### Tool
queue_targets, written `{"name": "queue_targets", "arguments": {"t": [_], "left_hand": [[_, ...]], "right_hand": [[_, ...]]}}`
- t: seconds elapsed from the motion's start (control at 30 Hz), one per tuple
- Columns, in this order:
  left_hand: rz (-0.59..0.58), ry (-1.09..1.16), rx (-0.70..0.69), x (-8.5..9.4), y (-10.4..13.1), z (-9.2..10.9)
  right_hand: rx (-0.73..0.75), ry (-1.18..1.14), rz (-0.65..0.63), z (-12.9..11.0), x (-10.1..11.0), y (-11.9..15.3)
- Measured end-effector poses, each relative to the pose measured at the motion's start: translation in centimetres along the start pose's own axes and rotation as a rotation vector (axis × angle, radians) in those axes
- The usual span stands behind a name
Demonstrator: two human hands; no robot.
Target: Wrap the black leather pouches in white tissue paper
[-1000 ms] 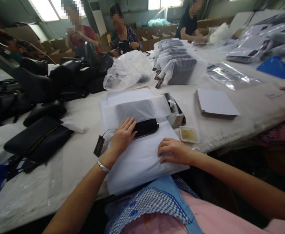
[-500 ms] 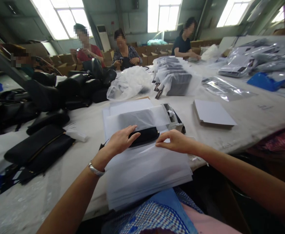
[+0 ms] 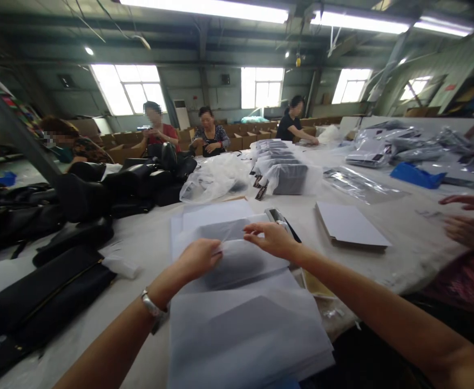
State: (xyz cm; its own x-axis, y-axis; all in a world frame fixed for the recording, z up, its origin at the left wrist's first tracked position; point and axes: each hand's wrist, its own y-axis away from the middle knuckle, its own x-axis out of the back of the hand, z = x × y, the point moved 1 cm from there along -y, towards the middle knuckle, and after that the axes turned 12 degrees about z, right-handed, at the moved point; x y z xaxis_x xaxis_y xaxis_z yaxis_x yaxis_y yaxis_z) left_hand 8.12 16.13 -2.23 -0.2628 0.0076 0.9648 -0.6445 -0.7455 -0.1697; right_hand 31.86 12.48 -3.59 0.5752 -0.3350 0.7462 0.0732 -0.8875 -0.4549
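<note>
A dark bag (image 3: 243, 263) lies under a translucent white tissue sheet (image 3: 275, 263), its shape showing through. At the sheet's left side my left hand (image 3: 200, 260) is closed, pinching the folded edge between thumb and fingers. My right hand (image 3: 272, 239) is over the upper part of the wrapped bag, fingers bent together at the same folded edge; its fingertips are partly hidden. Just behind the right hand sits a grey tape dispenser (image 3: 275, 215), mostly covered. In front of me lies a stack of white tissue sheets (image 3: 245, 335).
Black bags (image 3: 46, 283) pile up on the left. Several wrapped bags (image 3: 288, 181) stand in a row beyond, beside crumpled plastic (image 3: 215, 181). White card sheets (image 3: 352, 224) lie to the right. Another person's hands (image 3: 467, 224) are at the right edge; several people sit across the table.
The near part of the tissue sheet has been folded up over the black bag. Both hands moved with it, the right one further away from me. My view has tilted up.
</note>
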Motion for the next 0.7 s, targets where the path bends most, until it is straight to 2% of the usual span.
{"name": "queue_targets", "arguments": {"t": [0.17, 0.23, 0.37, 0.7], "left_hand": [[0.058, -0.062, 0.01, -1.6, 0.4, -0.1], [0.067, -0.073, -0.004, -1.9, 0.7, -0.2], [0.092, -0.096, -0.028, -2.3, 1.0, -1.0], [0.17, -0.093, 0.08, -2.2, -1.0, -3.5]], "right_hand": [[0.29, 0.157, -0.046, 0.0, -1.8, 0.5], [0.347, 0.213, -0.076, 0.4, -2.5, 0.2], [0.258, 0.292, -0.123, 1.3, -3.4, -0.4], [0.087, 0.342, -0.11, 2.4, -4.3, -1.6]]}}
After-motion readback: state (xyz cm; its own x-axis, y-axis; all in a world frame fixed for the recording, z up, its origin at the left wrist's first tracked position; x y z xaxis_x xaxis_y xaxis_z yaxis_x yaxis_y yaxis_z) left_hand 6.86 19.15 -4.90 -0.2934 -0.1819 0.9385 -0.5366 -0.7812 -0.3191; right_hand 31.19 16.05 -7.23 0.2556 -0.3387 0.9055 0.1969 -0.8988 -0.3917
